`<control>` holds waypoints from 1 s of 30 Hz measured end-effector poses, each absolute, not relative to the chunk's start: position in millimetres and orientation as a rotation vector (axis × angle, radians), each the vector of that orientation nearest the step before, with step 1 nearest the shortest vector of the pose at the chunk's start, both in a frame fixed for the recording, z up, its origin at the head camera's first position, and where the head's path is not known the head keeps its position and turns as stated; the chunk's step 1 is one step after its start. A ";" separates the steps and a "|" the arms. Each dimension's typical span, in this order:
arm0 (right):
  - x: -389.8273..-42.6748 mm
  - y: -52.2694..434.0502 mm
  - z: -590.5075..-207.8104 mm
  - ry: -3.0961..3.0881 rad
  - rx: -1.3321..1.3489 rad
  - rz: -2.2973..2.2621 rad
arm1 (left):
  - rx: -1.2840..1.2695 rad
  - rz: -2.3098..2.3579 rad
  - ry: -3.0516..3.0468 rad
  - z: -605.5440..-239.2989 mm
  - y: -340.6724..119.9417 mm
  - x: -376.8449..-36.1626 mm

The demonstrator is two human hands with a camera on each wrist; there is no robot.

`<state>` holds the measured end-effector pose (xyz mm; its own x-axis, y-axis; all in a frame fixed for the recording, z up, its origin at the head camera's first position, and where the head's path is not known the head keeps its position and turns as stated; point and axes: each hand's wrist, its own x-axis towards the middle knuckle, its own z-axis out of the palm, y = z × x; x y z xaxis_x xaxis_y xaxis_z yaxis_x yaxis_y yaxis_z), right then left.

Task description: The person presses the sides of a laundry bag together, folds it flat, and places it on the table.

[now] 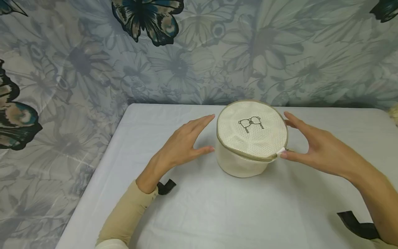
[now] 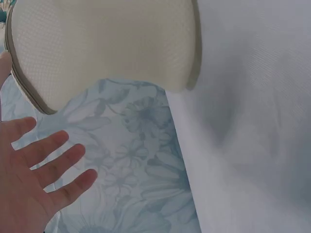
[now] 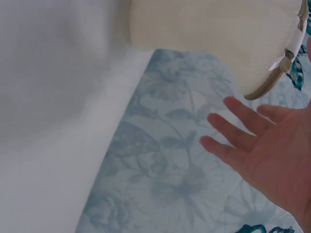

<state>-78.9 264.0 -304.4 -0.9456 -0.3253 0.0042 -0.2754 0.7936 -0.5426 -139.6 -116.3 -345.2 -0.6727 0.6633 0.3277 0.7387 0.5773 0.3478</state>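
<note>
A round cream mesh laundry bag (image 1: 242, 166) stands upright on the white-covered table. Its lid carries a stitched drawing of a bra, and a zipper runs around the rim; the zipper looks closed in the parts that show. My left hand (image 1: 183, 141) is beside the bag's left side, fingers extended and thumb apart, with a small gap to it. On the other side my right hand (image 1: 323, 148) is spread, its thumb close to the zipper pull (image 3: 286, 60); whether it touches the bag cannot be told. Both wrist views show the fingers spread, with the bag (image 2: 112, 39) beyond them.
White cloth (image 1: 199, 214) covers the table. Behind it hangs a grey floral curtain (image 1: 186, 76) with dark butterfly prints. Black straps (image 1: 166, 186) stick out at both wrists. A pale yellowish object shows at the far right edge.
</note>
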 end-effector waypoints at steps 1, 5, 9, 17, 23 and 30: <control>-79.4 263.3 -304.4 2.884 -0.480 -0.859 | -1.186 -0.716 -2.650 -344.6 -115.4 -139.8; -81.2 260.5 -304.8 2.869 -0.482 -0.892 | -1.197 -0.778 -2.670 -342.4 -111.7 -139.9; -82.9 257.1 -304.9 2.853 -0.510 -0.951 | -1.222 -0.824 -2.643 -341.1 -106.7 -140.1; -84.8 250.5 -305.5 2.837 -0.550 -0.978 | -1.256 -0.921 -2.536 -341.8 -97.6 -140.8; -85.4 248.9 -307.0 2.834 -0.562 -0.983 | -1.234 -0.932 -2.547 -342.5 -93.8 -141.1; -84.3 248.1 -307.3 2.825 -0.542 -0.995 | -1.207 -0.916 -2.600 -342.2 -92.4 -140.9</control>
